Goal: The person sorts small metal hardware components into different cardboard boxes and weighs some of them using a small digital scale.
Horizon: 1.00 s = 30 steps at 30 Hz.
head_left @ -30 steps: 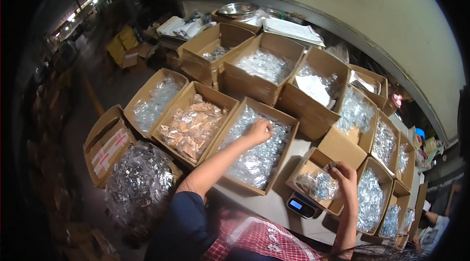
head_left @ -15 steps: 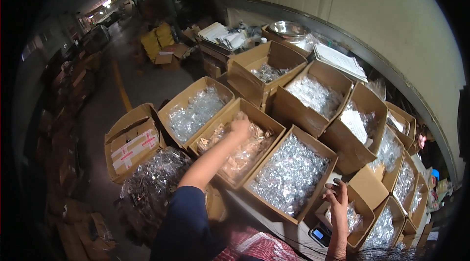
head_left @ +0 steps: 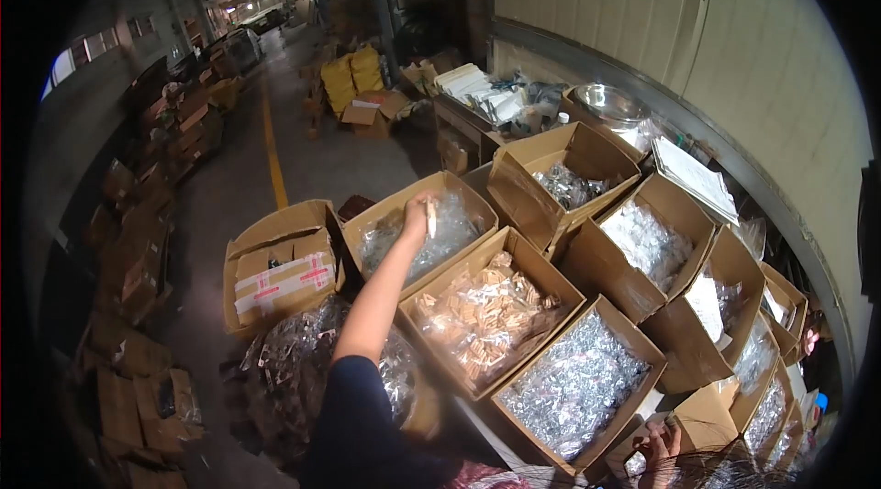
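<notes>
My left hand point(head_left: 418, 217) is over a cardboard box of clear plastic bags point(head_left: 447, 230), its fingers closed on a narrow pale piece point(head_left: 431, 219) whose kind is too small to tell. Closer to me stands a box filled with bagged tan pieces point(head_left: 486, 310). To its right is a box packed with small shiny silver packets point(head_left: 574, 388). Low at the right, my right hand point(head_left: 663, 445) is beside a small open carton point(head_left: 702, 420), its fingers apart and slightly bent, with nothing visible in them.
More boxes of bagged parts point(head_left: 647, 241) crowd the right side, below a metal bowl point(head_left: 610, 104) and a paper stack point(head_left: 695, 179). At left are a taped carton point(head_left: 283, 283) and a heap of dark bagged parts point(head_left: 298, 351). Yellow sacks point(head_left: 353, 76) stand beyond.
My left hand has left the box of tan pieces for the clear-bag box beyond it, now with a pale piece in its fingers. The view has shifted; my right hand sits lower in it.
</notes>
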### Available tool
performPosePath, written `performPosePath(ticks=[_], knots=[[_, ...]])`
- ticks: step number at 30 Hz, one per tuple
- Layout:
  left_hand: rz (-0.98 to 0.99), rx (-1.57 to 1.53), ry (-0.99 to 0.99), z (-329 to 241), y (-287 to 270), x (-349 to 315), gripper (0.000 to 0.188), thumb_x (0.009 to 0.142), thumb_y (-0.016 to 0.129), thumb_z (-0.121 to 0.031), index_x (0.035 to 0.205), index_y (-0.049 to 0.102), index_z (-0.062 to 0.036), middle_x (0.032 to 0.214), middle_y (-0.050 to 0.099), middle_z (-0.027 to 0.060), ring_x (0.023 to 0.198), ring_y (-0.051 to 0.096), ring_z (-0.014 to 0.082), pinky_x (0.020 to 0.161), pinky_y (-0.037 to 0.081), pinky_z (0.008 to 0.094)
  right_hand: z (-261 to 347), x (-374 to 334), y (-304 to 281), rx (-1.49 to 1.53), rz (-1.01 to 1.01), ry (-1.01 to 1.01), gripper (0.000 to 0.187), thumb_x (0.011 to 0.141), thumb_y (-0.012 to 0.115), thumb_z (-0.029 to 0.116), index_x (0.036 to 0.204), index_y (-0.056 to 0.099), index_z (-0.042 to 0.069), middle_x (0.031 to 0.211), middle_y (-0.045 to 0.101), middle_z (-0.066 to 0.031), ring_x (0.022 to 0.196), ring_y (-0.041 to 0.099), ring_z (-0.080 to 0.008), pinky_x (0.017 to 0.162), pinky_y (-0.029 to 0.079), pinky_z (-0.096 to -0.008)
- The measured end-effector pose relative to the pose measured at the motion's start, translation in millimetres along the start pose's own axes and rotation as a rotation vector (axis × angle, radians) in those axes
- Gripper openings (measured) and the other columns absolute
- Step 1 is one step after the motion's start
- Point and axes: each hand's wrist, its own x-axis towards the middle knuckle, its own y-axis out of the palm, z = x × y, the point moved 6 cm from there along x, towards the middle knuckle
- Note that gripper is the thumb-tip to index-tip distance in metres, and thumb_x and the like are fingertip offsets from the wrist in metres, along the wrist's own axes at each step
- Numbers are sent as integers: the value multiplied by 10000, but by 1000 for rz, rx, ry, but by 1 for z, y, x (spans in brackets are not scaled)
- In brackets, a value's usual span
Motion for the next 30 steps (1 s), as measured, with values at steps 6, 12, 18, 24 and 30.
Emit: performPosePath(ticks=[6, 12, 18, 24, 30], knots=[[207, 1474, -153, 76, 43, 0, 527, 727, 731, -436, 1093, 675, -61, 1078, 661, 211, 1027, 631, 342, 861, 493, 435, -92, 73, -151, -155, -14, 351, 390, 949, 477, 112, 1324, 457, 10, 1212, 587, -175, 876, 606, -193, 675, 503, -277], [49, 1117, -13, 50, -12, 2, 249, 751, 681, -242, 877, 719, -31, 891, 704, 160, 842, 673, 301, 780, 505, 416, 18, -24, -44, -132, 210, 68, 321, 966, 451, 95, 1254, 484, -43, 1286, 524, -240, 1117, 562, -345, 843, 550, -382], [533, -250, -468, -8, 24, -44, 238, 918, 566, -297, 810, 576, -85, 539, 443, -29, 479, 426, 97, 469, 326, 253, -8, -23, -69, 31, 73, 358, 581, 886, 641, 109, 1390, 360, 42, 1319, 504, -229, 1096, 576, -361, 813, 544, -525], [789, -269, -518, -61, 221, -197, 490, 1006, 432, -397, 589, 404, -140, 570, 436, -12, 429, 366, 110, 421, 299, 250, 66, -112, -16, -83, -12, -73, 160, 836, 633, 87, 956, 639, -18, 840, 642, -58, 758, 586, -135, 717, 459, -259], [1112, 230, -462, -15, 374, -397, 558, 904, 506, -609, 656, 519, -110, 614, 457, -41, 533, 429, 88, 500, 352, 274, 69, -161, -64, 66, 11, -177, 209, 883, 591, 86, 1057, 611, -29, 938, 674, -94, 818, 614, -140, 741, 457, -256]])
